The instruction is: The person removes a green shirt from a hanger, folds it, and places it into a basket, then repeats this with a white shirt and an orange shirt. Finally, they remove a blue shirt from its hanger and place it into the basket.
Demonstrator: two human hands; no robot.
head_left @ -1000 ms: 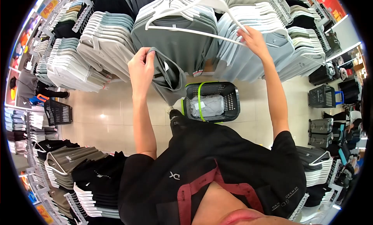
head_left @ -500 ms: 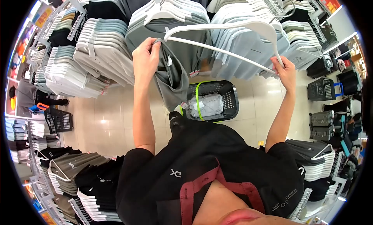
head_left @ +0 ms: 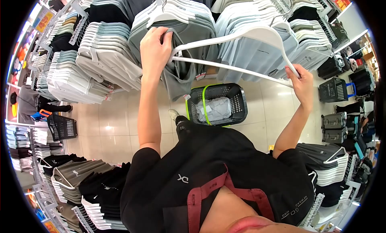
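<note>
White hanger point(head_left: 263, 33) and grey garment point(head_left: 176, 83), held in front of the rack

View from the head camera, which I follow from a distance. My left hand point(head_left: 155, 50) is closed in a narrow pinch, thumb against curled fingers, on the upper edge of the grey garment, which hangs below it in loose folds. My right hand point(head_left: 302, 82) is closed around the far end of the white hanger, to the right. The hanger spans the space between the hands, tilted lower toward the right, its near end lying at the garment just beside the left hand; that end appears to sit within the opening, though the folds make this hard to confirm.

Beyond are rows of hung shirts point(head_left: 257, 52) in grey, pale blue and white. Below the garment, a black basket point(head_left: 239, 106) with a green handle point(head_left: 204, 102) stands on the tiled floor point(head_left: 116, 132), holding a clear-wrapped grey package point(head_left: 219, 108). A shoe point(head_left: 173, 114) shows just left of the basket. At the left margin, another person point(head_left: 27, 100) stands near a second basket point(head_left: 62, 127); at the right margin are suitcases point(head_left: 334, 128).
</note>
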